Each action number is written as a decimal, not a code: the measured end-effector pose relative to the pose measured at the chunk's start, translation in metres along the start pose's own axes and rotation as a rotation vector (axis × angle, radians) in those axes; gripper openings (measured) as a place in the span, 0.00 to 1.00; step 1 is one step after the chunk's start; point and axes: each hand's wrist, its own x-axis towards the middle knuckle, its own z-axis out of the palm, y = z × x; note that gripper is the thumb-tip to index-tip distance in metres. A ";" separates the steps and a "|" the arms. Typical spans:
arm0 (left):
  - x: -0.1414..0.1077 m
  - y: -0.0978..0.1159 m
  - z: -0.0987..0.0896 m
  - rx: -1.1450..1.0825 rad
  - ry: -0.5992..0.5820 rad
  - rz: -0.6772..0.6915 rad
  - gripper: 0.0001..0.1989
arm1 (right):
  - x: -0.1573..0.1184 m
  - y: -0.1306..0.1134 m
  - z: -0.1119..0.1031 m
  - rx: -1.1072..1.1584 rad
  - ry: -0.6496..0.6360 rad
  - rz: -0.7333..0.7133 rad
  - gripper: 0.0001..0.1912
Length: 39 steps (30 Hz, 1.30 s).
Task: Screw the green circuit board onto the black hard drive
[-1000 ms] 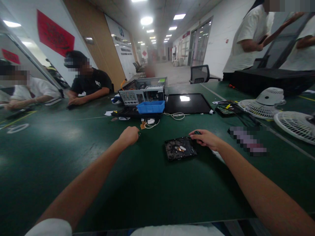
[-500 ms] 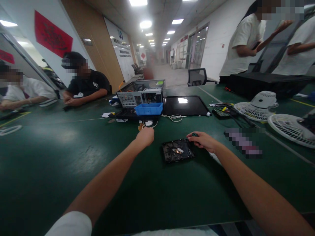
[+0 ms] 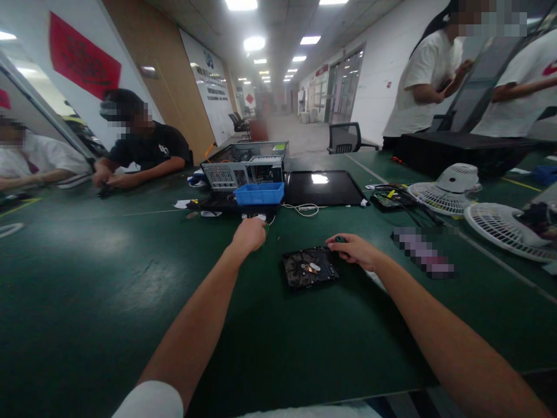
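My left hand (image 3: 249, 235) is closed above the table, in front of the blue tray (image 3: 259, 194). Whatever its fingers pinch is hidden; small white pieces lie just beyond it. In my right hand (image 3: 355, 252) the fingers are closed around a tool with a dark green handle (image 3: 340, 238), whose other end I cannot see. Those fingers are at the upper right corner of a flat black casing (image 3: 304, 277), which lies on the table with small metallic and white parts at its middle.
An opened computer case (image 3: 226, 174) stands behind the blue tray, beside a dark flat panel (image 3: 324, 188) and a white cable (image 3: 308, 212). To the right are a circuit board (image 3: 385, 201), white fan parts (image 3: 435, 197) and a blurred purple object (image 3: 424, 252). People are around the table.
My left hand has reached slightly forward, towards the white pieces; the brownish piece beside it no longer shows clearly. My right hand stays at the casing. The whole view has shifted a little.
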 end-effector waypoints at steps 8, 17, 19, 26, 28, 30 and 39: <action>-0.010 0.012 -0.012 -0.996 -0.001 0.069 0.17 | 0.001 0.000 -0.003 0.060 -0.034 0.007 0.18; -0.022 0.066 0.031 -0.885 0.010 0.273 0.15 | -0.011 -0.013 0.004 0.162 -0.120 -0.093 0.20; -0.026 0.074 0.037 -0.860 -0.009 0.286 0.16 | -0.013 -0.014 0.008 0.177 -0.136 -0.100 0.20; -0.035 0.086 0.041 -0.968 -0.095 0.300 0.16 | -0.011 -0.012 0.010 0.245 -0.100 -0.092 0.22; -0.036 0.087 0.043 -0.987 -0.104 0.310 0.16 | -0.011 -0.012 0.010 0.258 -0.100 -0.083 0.23; -0.037 0.088 0.045 -0.995 -0.101 0.318 0.16 | -0.012 -0.013 0.011 0.273 -0.111 -0.080 0.23; -0.040 0.079 0.022 -0.597 -0.222 0.351 0.25 | -0.012 -0.018 -0.001 0.302 -0.051 -0.084 0.25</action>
